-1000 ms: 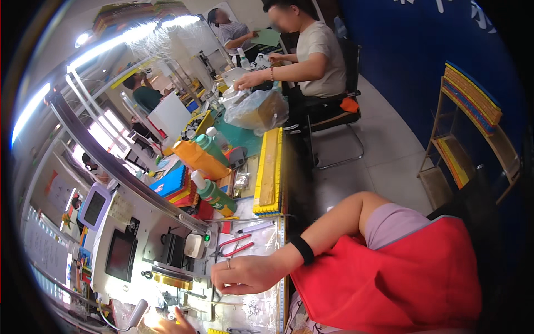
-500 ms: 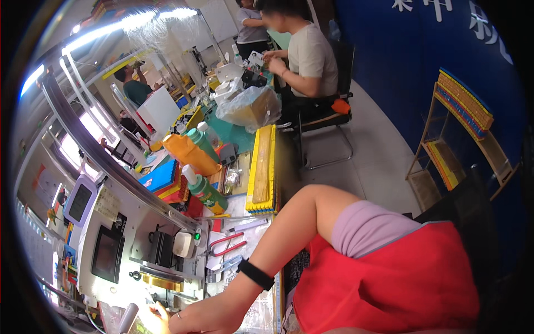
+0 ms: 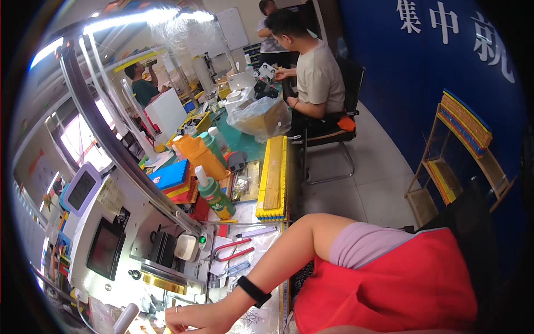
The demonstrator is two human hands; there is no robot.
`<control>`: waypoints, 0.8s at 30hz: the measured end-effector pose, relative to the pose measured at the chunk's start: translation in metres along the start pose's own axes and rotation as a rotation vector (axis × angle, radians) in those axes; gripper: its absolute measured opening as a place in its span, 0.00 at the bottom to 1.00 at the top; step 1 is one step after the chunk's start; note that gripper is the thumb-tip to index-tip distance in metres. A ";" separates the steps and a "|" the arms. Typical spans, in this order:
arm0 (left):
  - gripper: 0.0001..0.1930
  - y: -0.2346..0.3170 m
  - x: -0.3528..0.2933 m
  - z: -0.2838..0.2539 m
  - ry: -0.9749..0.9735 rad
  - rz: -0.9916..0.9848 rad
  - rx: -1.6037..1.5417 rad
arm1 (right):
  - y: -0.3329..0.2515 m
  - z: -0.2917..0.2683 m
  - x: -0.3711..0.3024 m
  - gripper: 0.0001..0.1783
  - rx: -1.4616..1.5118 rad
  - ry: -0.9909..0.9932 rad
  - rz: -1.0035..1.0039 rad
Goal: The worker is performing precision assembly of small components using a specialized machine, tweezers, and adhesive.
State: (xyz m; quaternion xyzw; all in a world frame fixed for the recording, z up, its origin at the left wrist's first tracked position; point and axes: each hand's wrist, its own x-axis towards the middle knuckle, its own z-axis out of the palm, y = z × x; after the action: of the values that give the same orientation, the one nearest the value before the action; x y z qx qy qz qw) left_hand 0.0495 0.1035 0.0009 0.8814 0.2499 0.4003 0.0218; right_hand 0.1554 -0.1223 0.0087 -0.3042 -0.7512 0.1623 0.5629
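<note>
My right hand (image 3: 194, 318) is at the lower edge, with a ring on a finger and a black band on the wrist. Its fingers curl downward, and the fingertips are cut off or lost in glare, so what they hold is hidden. Just above it is a brass-coloured bar (image 3: 162, 281) on a white machine with a dark screen (image 3: 105, 248). A white rounded handle (image 3: 127, 318) sticks up left of the hand. Bright light washes out the surface between them. My left hand does not show.
Beyond the wrist lie red-handled pliers (image 3: 235, 251) and a small white dish (image 3: 187, 247). A green bottle (image 3: 216, 199) stands near a long yellow tray (image 3: 272, 181). Another person (image 3: 320, 72) sits farther along the bench. A wooden rack (image 3: 461, 150) stands at the right.
The whole view has shifted, so the bench sits slightly lower and farther right. My right hand's brightly lit fingers have curled under. The seated person's hands have moved apart.
</note>
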 end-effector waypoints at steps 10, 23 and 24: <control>0.21 0.022 -0.107 -0.090 -0.067 -0.176 0.009 | 0.090 0.056 0.024 0.12 0.235 0.428 0.465; 0.29 0.065 -0.105 -0.092 -0.262 -0.143 0.157 | 0.098 0.043 0.029 0.08 0.624 0.364 0.569; 0.28 0.064 -0.105 -0.091 -0.265 -0.133 0.157 | 0.098 0.041 0.029 0.08 0.626 0.362 0.575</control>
State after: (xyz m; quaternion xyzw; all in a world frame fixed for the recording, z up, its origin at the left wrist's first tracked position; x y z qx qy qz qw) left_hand -0.0467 -0.0154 0.0045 0.9070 0.3328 0.2576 0.0122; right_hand 0.1384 -0.0250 -0.0393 -0.3389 -0.4406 0.4752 0.6821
